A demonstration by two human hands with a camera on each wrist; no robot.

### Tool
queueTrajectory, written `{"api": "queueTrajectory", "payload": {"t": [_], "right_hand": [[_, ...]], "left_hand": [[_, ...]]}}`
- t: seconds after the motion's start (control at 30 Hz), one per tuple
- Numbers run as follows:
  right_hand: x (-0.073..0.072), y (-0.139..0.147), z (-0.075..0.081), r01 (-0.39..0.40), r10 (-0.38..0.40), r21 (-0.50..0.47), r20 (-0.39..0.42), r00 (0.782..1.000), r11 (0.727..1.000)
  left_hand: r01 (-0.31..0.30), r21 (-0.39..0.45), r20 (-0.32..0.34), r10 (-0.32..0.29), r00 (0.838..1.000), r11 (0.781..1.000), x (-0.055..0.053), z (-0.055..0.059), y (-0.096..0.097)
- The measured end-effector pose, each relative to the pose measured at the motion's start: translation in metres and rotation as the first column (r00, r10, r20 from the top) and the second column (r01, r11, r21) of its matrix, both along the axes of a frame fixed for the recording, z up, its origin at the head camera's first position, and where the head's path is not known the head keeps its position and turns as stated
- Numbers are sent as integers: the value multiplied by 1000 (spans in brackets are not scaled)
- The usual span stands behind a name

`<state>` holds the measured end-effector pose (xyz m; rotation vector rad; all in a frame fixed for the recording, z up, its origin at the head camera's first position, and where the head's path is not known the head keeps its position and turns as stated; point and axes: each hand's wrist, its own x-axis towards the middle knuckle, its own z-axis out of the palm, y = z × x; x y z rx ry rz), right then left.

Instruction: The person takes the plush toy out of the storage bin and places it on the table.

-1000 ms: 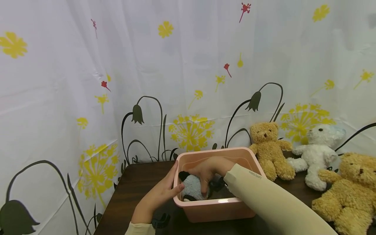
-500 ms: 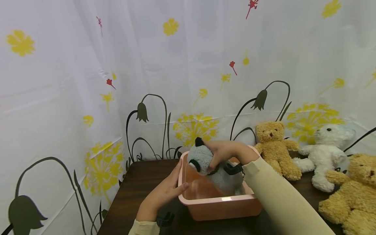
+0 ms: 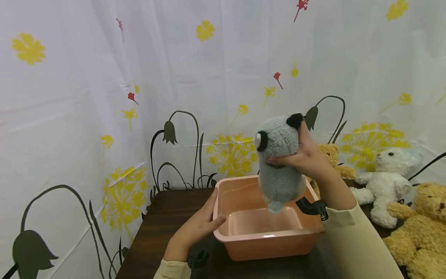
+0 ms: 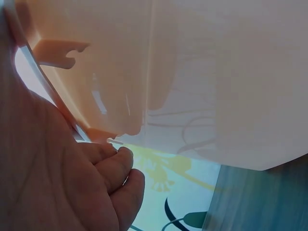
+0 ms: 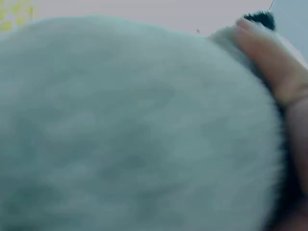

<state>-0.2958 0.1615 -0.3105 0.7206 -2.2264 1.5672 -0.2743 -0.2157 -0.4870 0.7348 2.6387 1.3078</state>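
A grey plush toy [image 3: 280,184] with black ears and a black-and-white eye patch hangs upright above a pink plastic bin [image 3: 270,248]. My right hand [image 3: 310,157] grips it round the neck and back of the head, thumb across the front. Close up in the right wrist view, the grey plush [image 5: 144,125] fills most of the picture, with a finger [image 5: 269,57] along its side. My left hand [image 3: 196,224] holds the bin's left side at the rim. In the left wrist view its fingers [image 4: 115,168] curl beside the bin's wall [image 4: 192,96].
On the right sit two tan teddy bears, one [image 3: 418,232] in front and one [image 3: 327,151] partly behind my right hand, with a white plush toy [image 3: 386,182] between them. The dark wooden table [image 3: 156,232] meets a flower-printed white curtain [image 3: 191,77].
My right hand has lifted the grey plush toy up out of the bin, baring the bin's floor. My left hand has stayed at the bin's left rim.
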Motion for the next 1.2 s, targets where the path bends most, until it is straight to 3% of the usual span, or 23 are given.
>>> {"api": "queueTrajectory", "payload": {"t": [0.1,0.17,0.3,0.4,0.47,0.53,0.6,0.7,0.77,0.8,0.83,0.9,0.97,1.0,1.1,1.2], "right_hand": [[19,10,-1,78,-90,-192,-55,994,978],[29,17,-4,70,-110,-341,-99,989,937],[50,33,-14,-12,-111,-609,-165,980,793],[65,49,-20,-102,-99,-728,-228,969,678],[74,63,-24,-148,-92,-760,-264,960,633],[81,78,-29,-179,-108,-757,-313,944,628],[87,93,-32,-147,-150,-740,-319,936,656],[94,112,-41,-44,-241,-670,-326,914,741],[99,123,-48,140,-366,-584,-290,884,799],[101,128,-52,259,-448,-526,-269,853,810],[103,133,-58,392,-533,-451,-245,810,802],[106,142,-70,610,-677,-300,-233,699,733],[108,150,-82,725,-749,-201,-265,607,659],[109,154,-89,747,-762,-188,-292,577,638],[110,161,-107,743,-765,-213,-304,567,635],[109,160,-128,741,-794,-285,-206,572,608]], "left_hand": [[-2,7,0,2,1000,1000,0,0,0],[1,7,1,-1,1000,1000,-1,-1,0],[-4,-6,4,4,1000,1000,-1,-3,0],[-14,-15,13,14,1000,1000,-1,-6,0],[-14,-14,10,14,1000,1000,0,-7,0],[-16,-17,8,16,1000,1000,0,-9,0],[-15,-18,-1,15,1000,1000,0,-9,0],[-12,-11,-8,12,1000,1000,0,-9,0],[-8,-8,-14,7,1000,1000,-1,-8,0],[-6,-13,-19,6,1000,1000,-1,-7,0],[-5,-12,-23,4,1000,1000,-1,-6,0],[-1,-20,-32,0,999,1000,-2,-5,0],[4,-30,-38,-5,999,1000,-3,-5,1],[6,-33,-39,-7,999,999,-3,-5,1],[11,-26,-33,-11,999,1000,-4,-5,2],[7,-25,-39,-8,999,1000,-4,-5,3]]}}
